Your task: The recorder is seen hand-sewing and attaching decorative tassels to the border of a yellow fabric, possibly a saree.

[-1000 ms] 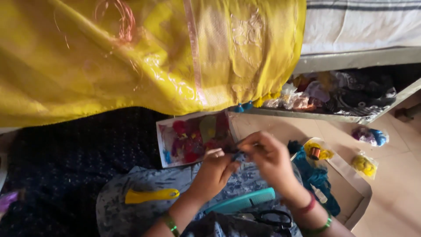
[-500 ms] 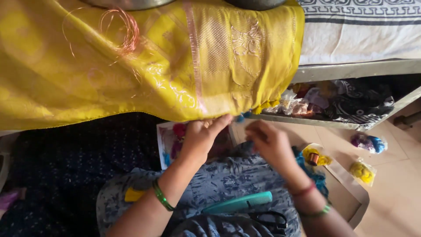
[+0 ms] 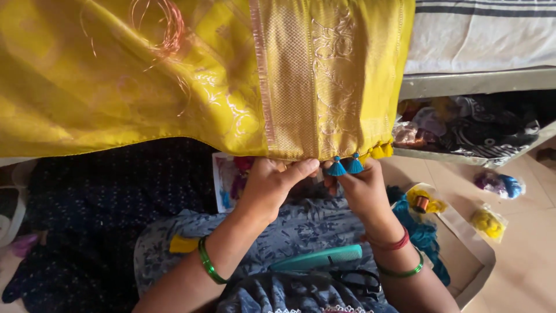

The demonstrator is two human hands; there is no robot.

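The yellow silk cloth [image 3: 191,81] hangs down over the edge of a bed or bench, its woven gold border [image 3: 315,81] running down to a hem fringed with small tassels; two blue tassels [image 3: 346,166] sit at the hem just where the fingers meet it, with yellow tassels [image 3: 377,152] beside them to the right. The left hand [image 3: 272,182] is closed in a pinch on the hem, thumb laid across the cloth edge, and the right hand [image 3: 362,188] is likewise closed, fingertips gripping the hem at the blue tassels. Such fabric looks light, soft and slippery (it drapes in loose folds and shines), so it would likely slide if held flat; a pinch right at the stiffer border edge seems the surest hold, and the tassels look delicate enough to fray if tugged. Loose coppery thread [image 3: 165,29] lies on the cloth higher up. On the person's lap rests a teal comb [image 3: 318,258], with black scissors [image 3: 359,279] near it. Green bangles [image 3: 207,262] ring the left wrist. To the right, a cardboard tray [image 3: 472,255] holds teal thread [image 3: 420,235] and a bagged spool [image 3: 423,203].
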